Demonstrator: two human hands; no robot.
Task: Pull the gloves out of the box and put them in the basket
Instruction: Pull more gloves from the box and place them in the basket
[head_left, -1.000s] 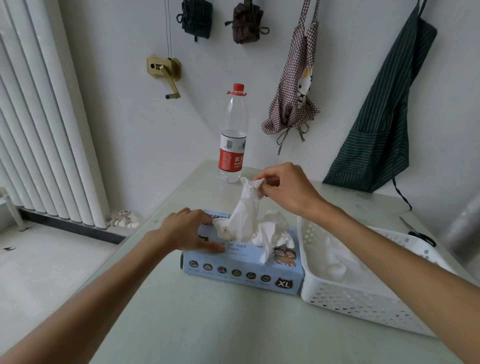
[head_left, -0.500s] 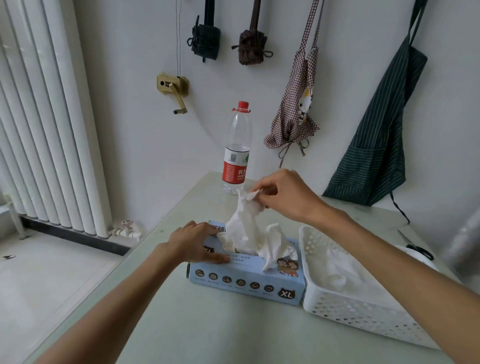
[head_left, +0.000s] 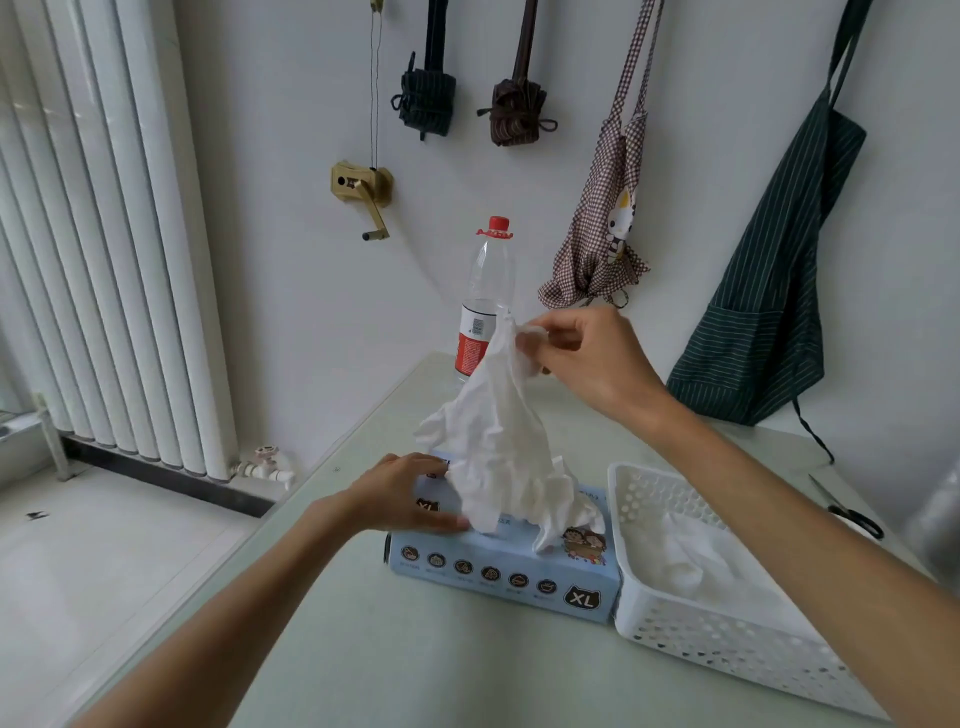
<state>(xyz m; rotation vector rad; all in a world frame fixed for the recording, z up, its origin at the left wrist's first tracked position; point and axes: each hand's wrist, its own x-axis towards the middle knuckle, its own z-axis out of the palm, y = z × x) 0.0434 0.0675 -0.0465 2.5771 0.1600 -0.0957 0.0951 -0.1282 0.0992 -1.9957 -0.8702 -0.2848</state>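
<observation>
So the white glove (head_left: 498, 441) stands stretched nearly upright out of the blue box (head_left: 501, 569), top tipped slightly right – right hand (head_left: 587, 364) pinches that top end above the box. Left hand (head_left: 402, 493) lies flat, fingers relaxed, on the box's left end. White basket (head_left: 727, 639) sits touching the box's right side, gloves already inside. Water bottle (head_left: 485, 301) stands behind the box – scissors (head_left: 852, 512) beyond the basket.

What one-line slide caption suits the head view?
Right hand pulls a white glove from the blue box steadied by the left hand, beside the basket.
</observation>
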